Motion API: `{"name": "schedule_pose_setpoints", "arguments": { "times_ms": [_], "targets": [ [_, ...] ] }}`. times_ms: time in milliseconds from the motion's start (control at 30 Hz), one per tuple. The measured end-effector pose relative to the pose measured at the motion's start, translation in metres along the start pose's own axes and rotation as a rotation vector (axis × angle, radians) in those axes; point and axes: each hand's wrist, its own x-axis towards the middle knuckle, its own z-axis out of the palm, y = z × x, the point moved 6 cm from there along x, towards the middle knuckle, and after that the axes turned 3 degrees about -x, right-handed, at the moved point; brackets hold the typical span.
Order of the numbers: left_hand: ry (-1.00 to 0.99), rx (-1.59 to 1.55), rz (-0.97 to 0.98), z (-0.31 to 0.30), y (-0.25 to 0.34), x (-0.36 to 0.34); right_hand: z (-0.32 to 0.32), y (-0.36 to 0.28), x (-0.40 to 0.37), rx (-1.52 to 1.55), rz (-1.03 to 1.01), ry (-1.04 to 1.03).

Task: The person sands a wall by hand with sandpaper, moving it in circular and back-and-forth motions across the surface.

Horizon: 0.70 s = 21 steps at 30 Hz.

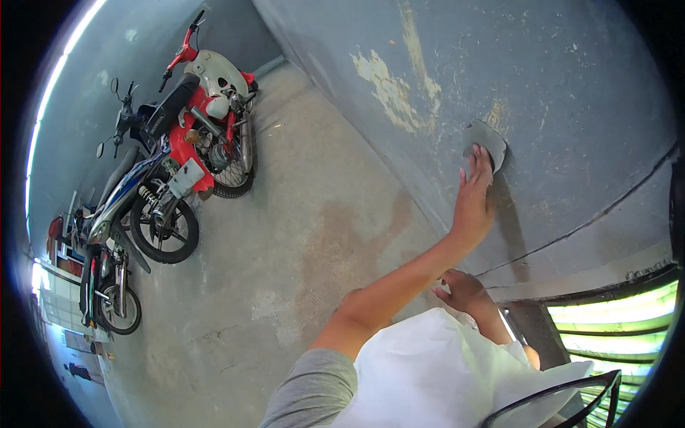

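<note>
My left hand (474,203) reaches up the grey painted wall (571,85) with its arm stretched out. Its fingers press a flat grey pad (487,140), like a sheet of sandpaper, against the wall. Pale patches of bare plaster (389,93) show to the left of the pad. Lower down, my right hand (462,289) rests against the wall near a ledge (592,274). Its fingers are spread and I see nothing in it. White cloth (428,371) of my clothing hides its wrist.
A red and white motorbike (207,121) and a blue one (125,192) are parked on the concrete floor (300,250) at the left, with another wheel (118,307) behind them. A louvred window (614,321) glows at the lower right. A dark curved frame (556,399) crosses the bottom.
</note>
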Motion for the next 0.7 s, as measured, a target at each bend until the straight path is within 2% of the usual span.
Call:
{"name": "schedule_pose_setpoints", "arguments": {
  "times_ms": [133, 200, 233, 400, 633, 700],
  "targets": [
    [0.088, -0.103, -0.043, -0.012, -0.037, 0.02, -0.01, -0.015, -0.002, -0.033, 0.06, -0.051],
    [0.117, -0.152, 0.097, -0.015, -0.038, 0.023, -0.008, -0.017, -0.001, -0.032, 0.058, -0.07],
    [0.124, -0.147, 0.096, -0.012, -0.028, 0.017, -0.005, -0.014, -0.002, -0.028, 0.058, -0.065],
    [-0.025, 0.021, -0.011, 0.003, -0.007, -0.004, -0.002, -0.01, -0.001, -0.016, 0.053, -0.071],
    [-0.006, 0.042, 0.071, 0.009, 0.002, -0.01, 0.003, -0.009, 0.001, -0.012, 0.054, -0.082],
    [-0.065, 0.079, 0.079, 0.02, 0.015, -0.023, 0.01, -0.002, 0.003, -0.009, 0.025, -0.065]
  ]
}}
